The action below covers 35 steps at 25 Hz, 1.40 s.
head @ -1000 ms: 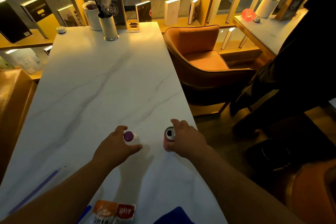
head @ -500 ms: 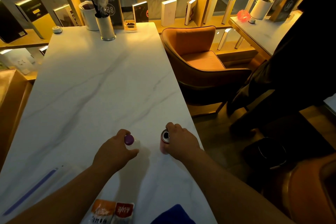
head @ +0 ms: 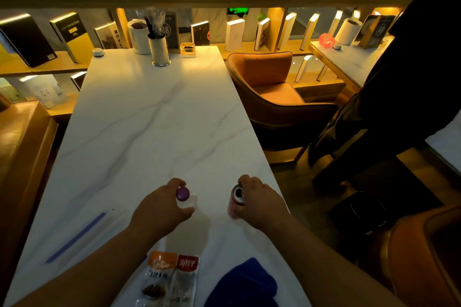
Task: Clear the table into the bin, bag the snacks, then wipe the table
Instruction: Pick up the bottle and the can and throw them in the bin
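Bottle (head: 186,199) with purple cap and red can (head: 235,203) stand upright low in the frame's centre on the white table (head: 154,132). My left hand (head: 159,209) curls round the bottle, my right hand (head: 260,203) wraps the can from its right side. The dark bin (head: 361,212) lies on the floor at lower right, nearer the right hand, I judge.

White table (head: 149,119) veined with thin grey streaks, marble-like. Clear bottle (head: 191,203) under a purple cap (head: 183,193); pinkish-red can (head: 233,207) with a silver top. Two packets — orange-headed snack packet (head: 162,263) and red-headed snack packet (head: 188,263) — both with white lettering, pale below. Deep blue cloth (head: 245,284). Plain lilac strip (head: 77,237). Orange-brown chair (head: 272,82). Glowing green sign (head: 237,11). Black book (head: 27,40) and white book (head: 234,35) against yellow-lit shelving (head: 37,67).
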Available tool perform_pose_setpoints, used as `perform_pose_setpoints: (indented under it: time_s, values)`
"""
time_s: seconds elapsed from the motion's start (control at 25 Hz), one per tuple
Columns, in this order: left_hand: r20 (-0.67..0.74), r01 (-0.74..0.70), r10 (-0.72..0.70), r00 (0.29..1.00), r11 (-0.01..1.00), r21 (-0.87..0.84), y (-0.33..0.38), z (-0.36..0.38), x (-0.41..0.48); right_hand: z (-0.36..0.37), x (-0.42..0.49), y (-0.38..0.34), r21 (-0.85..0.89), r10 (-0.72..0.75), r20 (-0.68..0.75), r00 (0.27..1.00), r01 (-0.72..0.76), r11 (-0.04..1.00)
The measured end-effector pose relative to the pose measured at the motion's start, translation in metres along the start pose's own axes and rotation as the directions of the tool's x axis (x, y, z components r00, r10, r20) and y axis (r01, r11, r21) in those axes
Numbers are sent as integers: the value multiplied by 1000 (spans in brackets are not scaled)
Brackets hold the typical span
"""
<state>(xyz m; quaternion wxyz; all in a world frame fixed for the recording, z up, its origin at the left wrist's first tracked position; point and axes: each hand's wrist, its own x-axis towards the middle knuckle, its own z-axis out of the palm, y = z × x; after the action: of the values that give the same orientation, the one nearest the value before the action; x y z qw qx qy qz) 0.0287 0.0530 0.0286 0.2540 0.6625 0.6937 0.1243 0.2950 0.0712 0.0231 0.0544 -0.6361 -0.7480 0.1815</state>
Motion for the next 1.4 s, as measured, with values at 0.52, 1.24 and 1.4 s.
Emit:
perform_pose_setpoints:
  time_s: [0.52, 1.24, 1.4]
  values:
    - [-69, -118, 113, 991, 991, -68, -60, -56, -146, -2, -148, -108, 49, 38, -75, 997, -34, 998]
    - [-63, -56, 50, 997, 994, -91, -131, -65, -315, 30, -273, -190, 93, -39, 44, 998, 35, 995]
    - [-40, 33, -38, 998, 991, -132, -134, -43, -341, 46, -289, -173, 132, -87, 84, 993, 76, 988]
